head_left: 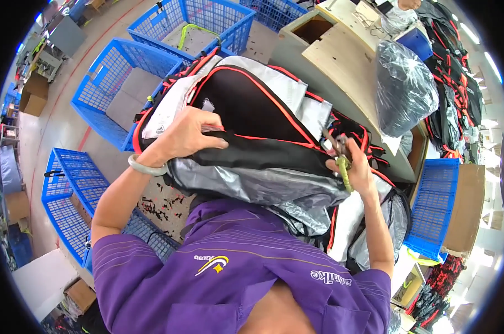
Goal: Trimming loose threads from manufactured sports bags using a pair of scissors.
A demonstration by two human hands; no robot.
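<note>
Across my front lies a large grey, white and black bag (246, 103) with red piping, its black inside turned up. My left hand (188, 133) is closed on the bag's black fabric edge (263, 153), thumb lying along it. In my right hand (356, 167) is a pair of scissors (341, 161) with yellow-green wrapped handles. Their blades point up and away, close over the bag's red-piped right end. Some of the right fingers are hidden behind the handles. Shiny silver lining (252, 182) hangs along the bag's near side.
Blue plastic crates stand at the far left (124, 89), back (229, 28) and near left (68, 195). A wooden workbench (341, 55) bears a dark plastic-wrapped bundle (405, 86). Another blue crate (433, 206) stands at right by cardboard. Dark scraps (163, 209) litter the floor.
</note>
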